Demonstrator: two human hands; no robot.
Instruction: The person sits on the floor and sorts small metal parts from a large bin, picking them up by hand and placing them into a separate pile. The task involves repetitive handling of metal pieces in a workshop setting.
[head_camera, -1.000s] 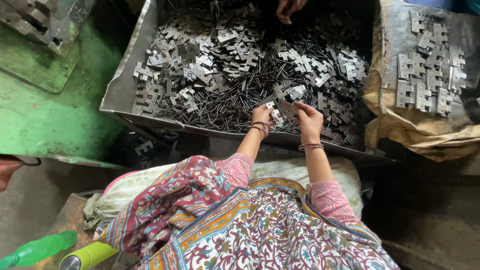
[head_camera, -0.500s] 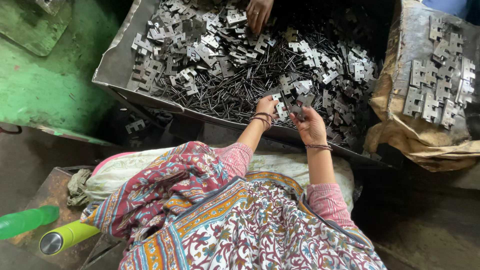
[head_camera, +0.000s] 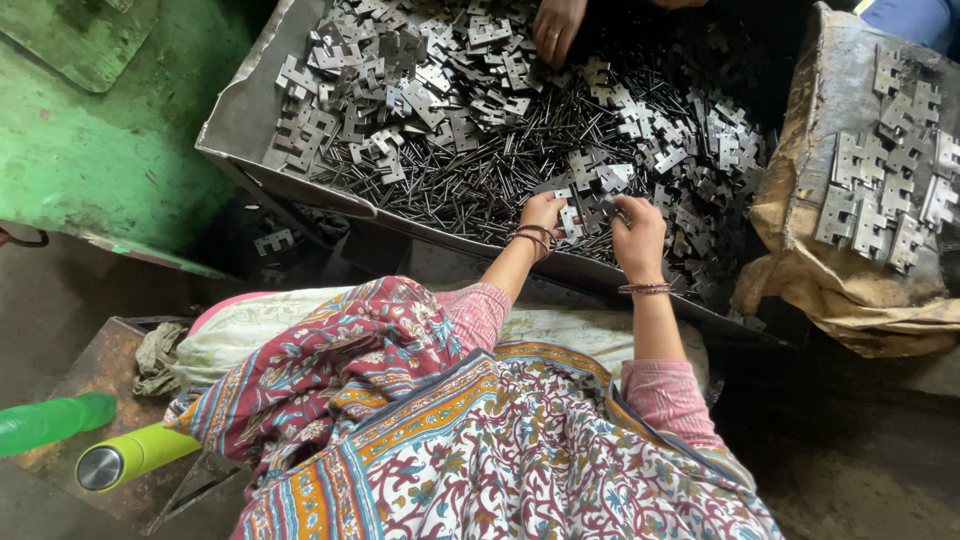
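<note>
Both my hands, left (head_camera: 541, 213) and right (head_camera: 637, 237), pinch one small hinge plate (head_camera: 572, 222) between them, low over the near edge of the tray (head_camera: 240, 120) heaped with plates and pins (head_camera: 480, 190), another person's hand (head_camera: 556, 26) at its far side.

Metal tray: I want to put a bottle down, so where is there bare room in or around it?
The tray's left slope is bare beside the hinge plates. The green surface left of it is bare too. Around both hands pins and plates crowd it.
</note>
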